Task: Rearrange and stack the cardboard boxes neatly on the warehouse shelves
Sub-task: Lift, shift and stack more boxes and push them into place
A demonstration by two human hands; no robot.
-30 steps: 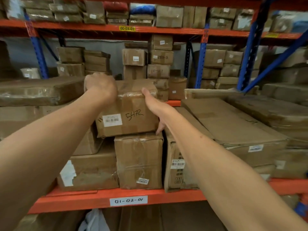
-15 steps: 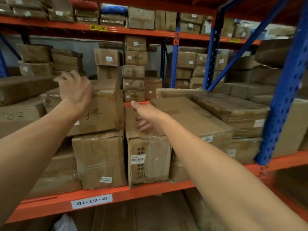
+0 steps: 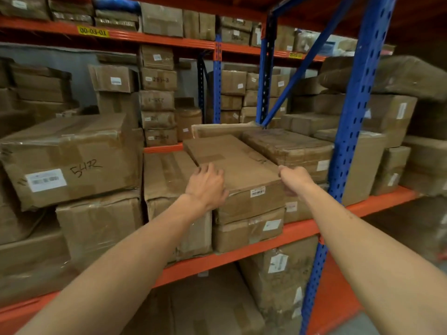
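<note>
1. Cardboard boxes fill this rack, and the one in hand is the long flat box (image 3: 238,165) lying on top of a 2-high stack on the orange shelf beam (image 3: 297,228), just left of the blue upright (image 3: 350,131).
2. My left hand (image 3: 207,185) rests on the box's near-left corner, fingers (image 3: 205,169) spread and laid flat over the top edge, pressing rather than gripping as far as I can see.
3. My right hand (image 3: 294,178) is at the near-right corner, fingers curled around the edge; how far they reach around the side I cannot tell.
4. Both hands sit at the near end, so neither is clearly nearer. The box's long axis runs away from me, its far end angled left.
5. That angle is what the coming move turns on, in my judgement: the far end needs swinging right to square it with the smaller box (image 3: 249,232) beneath.
6. Close on the right lies a wrapped flat box (image 3: 290,147), leaving little room; on the left sits the box marked 5472 (image 3: 72,160).
</note>
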